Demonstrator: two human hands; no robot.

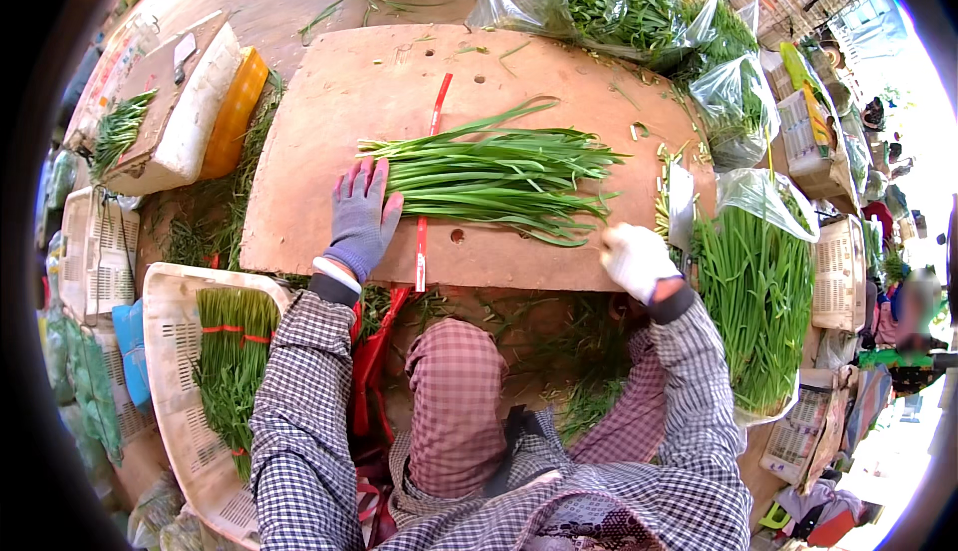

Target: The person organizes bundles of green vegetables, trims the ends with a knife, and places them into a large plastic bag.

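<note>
A loose bundle of green leafy stalks, likely garlic chives [486, 169], lies across a wooden board [322, 102]. Its pale cut ends point left and its leaf tips fan out to the right. Beneath the bundle runs a red strip [421, 251], showing at both sides of it. My left hand [363, 210], in a grey glove with pink fingertips, lies flat with its fingertips at the cut ends. My right hand [635, 257], in a white glove, is curled by the board's front right, close to the leaf tips; whether it holds anything is hidden.
A pale flat blade [680, 206] lies near the board's right edge beside trimmed stalk ends. Bagged greens [756, 289] stand at right, more bags [629, 4] behind. Left, a plastic crate [176, 371] holds tied bundles [236, 356]. A foam box [194, 113] carries a cleaver [183, 53].
</note>
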